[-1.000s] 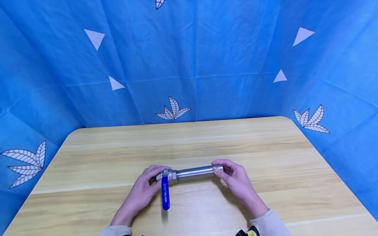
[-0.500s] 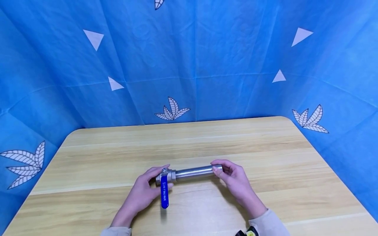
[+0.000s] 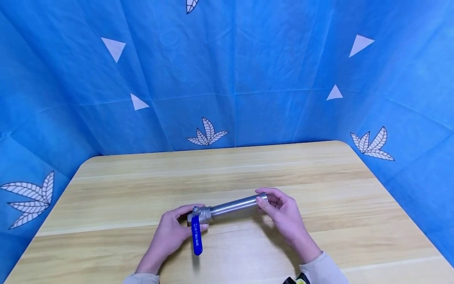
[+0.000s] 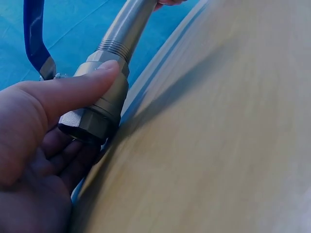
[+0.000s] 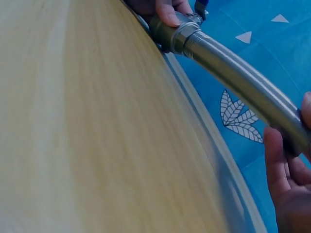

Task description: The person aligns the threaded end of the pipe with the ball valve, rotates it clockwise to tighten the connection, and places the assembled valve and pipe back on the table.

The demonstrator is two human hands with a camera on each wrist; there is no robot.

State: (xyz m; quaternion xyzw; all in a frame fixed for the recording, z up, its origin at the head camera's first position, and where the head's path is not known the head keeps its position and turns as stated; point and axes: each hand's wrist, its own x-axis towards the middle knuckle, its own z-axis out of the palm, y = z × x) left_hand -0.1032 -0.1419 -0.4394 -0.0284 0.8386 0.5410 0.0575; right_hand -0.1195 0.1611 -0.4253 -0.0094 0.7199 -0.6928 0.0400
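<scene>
A steel ball valve with a blue lever handle is joined to a straight metal pipe. My left hand grips the valve body, thumb on the near side and fingers on the far side. The lever points toward me. At the pipe's far right end my right hand holds it between thumb and fingers. That end is raised a little above the valve end. Threads show where the pipe enters the valve in the left wrist view. A hexagonal open end of the valve faces my left palm.
A light wood table lies under both hands, its far corners rounded. Behind and beside it hangs a blue cloth printed with white triangles and leaves. Shadows of the hands and pipe fall on the wood.
The pipe's right end has risen with my right hand, so the pipe slants more. The lever's lower end has shifted slightly. My left thumb has moved forward along the valve.
</scene>
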